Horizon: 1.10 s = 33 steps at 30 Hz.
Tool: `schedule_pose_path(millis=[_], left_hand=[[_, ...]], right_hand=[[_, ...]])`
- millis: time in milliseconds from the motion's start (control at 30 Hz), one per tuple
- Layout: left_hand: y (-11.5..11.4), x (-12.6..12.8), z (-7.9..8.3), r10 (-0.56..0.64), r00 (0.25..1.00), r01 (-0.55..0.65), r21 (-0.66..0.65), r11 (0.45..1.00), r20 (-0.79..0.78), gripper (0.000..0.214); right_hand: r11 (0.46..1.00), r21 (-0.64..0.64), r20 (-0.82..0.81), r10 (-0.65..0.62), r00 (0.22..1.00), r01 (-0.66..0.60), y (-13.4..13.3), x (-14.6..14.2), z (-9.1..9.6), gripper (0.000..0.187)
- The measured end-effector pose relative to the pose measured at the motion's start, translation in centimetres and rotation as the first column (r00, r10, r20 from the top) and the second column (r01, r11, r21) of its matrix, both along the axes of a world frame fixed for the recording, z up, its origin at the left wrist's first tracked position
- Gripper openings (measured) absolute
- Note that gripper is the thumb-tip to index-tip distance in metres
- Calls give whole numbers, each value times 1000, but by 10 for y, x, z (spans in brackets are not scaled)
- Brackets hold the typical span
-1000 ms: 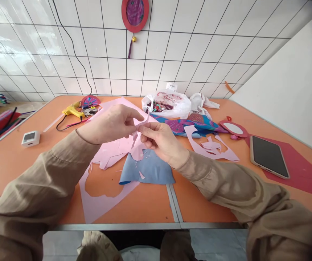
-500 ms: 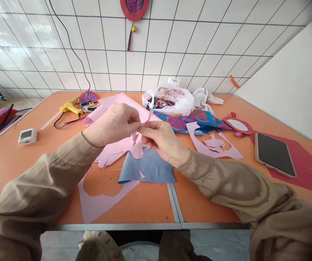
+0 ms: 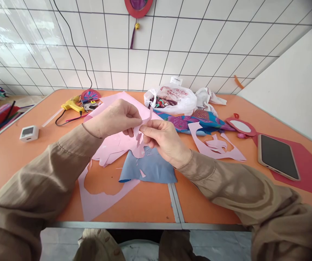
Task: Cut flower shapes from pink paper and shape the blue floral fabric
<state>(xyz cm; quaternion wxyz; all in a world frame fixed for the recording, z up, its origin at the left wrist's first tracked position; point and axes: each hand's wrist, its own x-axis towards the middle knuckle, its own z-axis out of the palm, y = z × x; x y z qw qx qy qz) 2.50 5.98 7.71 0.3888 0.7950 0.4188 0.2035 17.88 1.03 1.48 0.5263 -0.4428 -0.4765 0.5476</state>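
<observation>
Brown sleeves [image 3: 213, 175] reach in over the near edge of the orange table [image 3: 150, 208], both forearms slanting forward and inward. A pink offcut [image 3: 97, 203] with a curved bite out of it lies nearest, on the left; just beyond is a blue cloth [image 3: 156, 170], a small pink sliver [image 3: 142, 173] on top.

Farther in, above the back of that cloth, a cut pink piece [image 3: 137, 132] is held up between the hands. Half a second ago the two sets of fingertips met; now they have eased slightly apart, more of the piece shows between them, and lower fingers of the left hand [image 3: 115, 117] have come into view. Its wrist is bent over, back of the hand up, thumb and forefinger pinched together on the piece. The right hand [image 3: 167, 139] looks much as before: thumb laid over the forefinger, closed on the piece, other fingers curled beneath, a narrow end rising above them.

Pink sheets [image 3: 108, 148] spread under and behind the left hand. Beyond the right hand lies a patterned cloth [image 3: 181, 121], with a white plastic bag [image 3: 181, 99] behind it, near the tiled wall [image 3: 210, 54]. These lie as they did.
</observation>
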Motion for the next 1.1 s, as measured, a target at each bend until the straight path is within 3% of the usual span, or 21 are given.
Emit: schedule_pose_path(millis=[333,633,800,900,933,1000,1033,1067,1100], left_hand=[[4,-3,-2,-2,996,12,-110,994,88,21],[-3,0,-4,-9,999,11,56,998,-45,22],[-1,-1,-3,-8,999,11,73,997,-40,19],[3,-8,2,-62,996,67,89,994,-62,18],[5,-11,4,-92,993,99,89,991,-78,17],[8,-17,7,-156,981,164,62,985,-118,15],[9,-19,9,-182,974,189,38,981,-135,14],[11,-21,9,-204,968,208,12,978,-147,13],[12,-23,10,-219,964,220,-10,975,-152,14]], right_hand=[[998,-63,-82,-19,996,14,0,0,-1,14],[993,-121,-109,-33,994,20,0,-1,-2,14],[995,-102,-56,-2,998,-4,-2,0,-1,13],[996,65,30,-55,998,53,-3,8,3,27],[980,175,59,-110,992,98,-3,12,6,30],[896,418,118,-220,968,153,-2,21,14,21],[851,509,161,-242,957,130,0,26,17,9],[837,544,222,-215,951,63,2,30,20,12],[858,514,286,-141,948,-27,5,33,23,23]])
